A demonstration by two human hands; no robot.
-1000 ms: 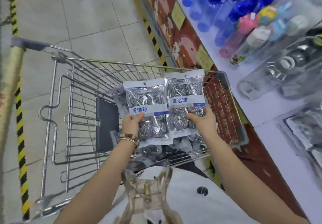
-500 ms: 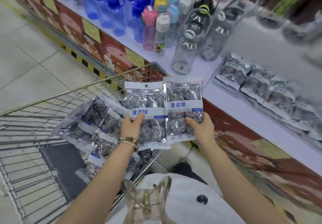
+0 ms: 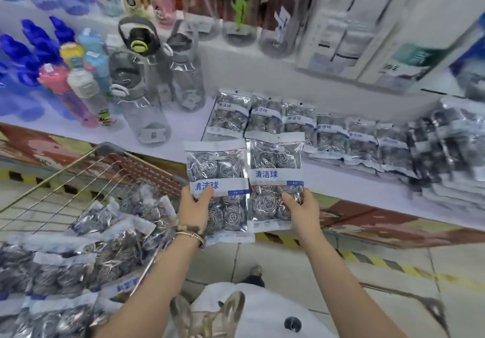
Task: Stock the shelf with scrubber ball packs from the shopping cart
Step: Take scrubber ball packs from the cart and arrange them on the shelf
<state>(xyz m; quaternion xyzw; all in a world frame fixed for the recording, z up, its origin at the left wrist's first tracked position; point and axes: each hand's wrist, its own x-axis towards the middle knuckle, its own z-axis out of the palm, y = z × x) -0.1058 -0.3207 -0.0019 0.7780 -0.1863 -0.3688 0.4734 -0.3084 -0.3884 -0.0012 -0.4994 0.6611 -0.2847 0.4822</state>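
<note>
Shop aisle, white shelf (image 3: 349,180) ahead. Left grip (image 3: 195,206) clasps the left pack (image 3: 217,172) and right grip (image 3: 301,210) the right pack (image 3: 275,164), side by side before the shelf edge. This looks like the carrying step; next they should be laid beside the shelved row (image 3: 328,132). The cart (image 3: 110,148) at left holds more, and bottles (image 3: 147,96) stand beyond.

Pale grey floor tiles (image 3: 283,266) with dark grout lines run below. A yellow-and-black hazard stripe (image 3: 380,260) follows the foot of the white shelf (image 3: 341,180), whose base panel (image 3: 380,222) carries red and yellow printed patches. Water bottles (image 3: 141,101) crowd the shelf's left end; boxes (image 3: 349,22) stand on the tier above, towards the right.
</note>
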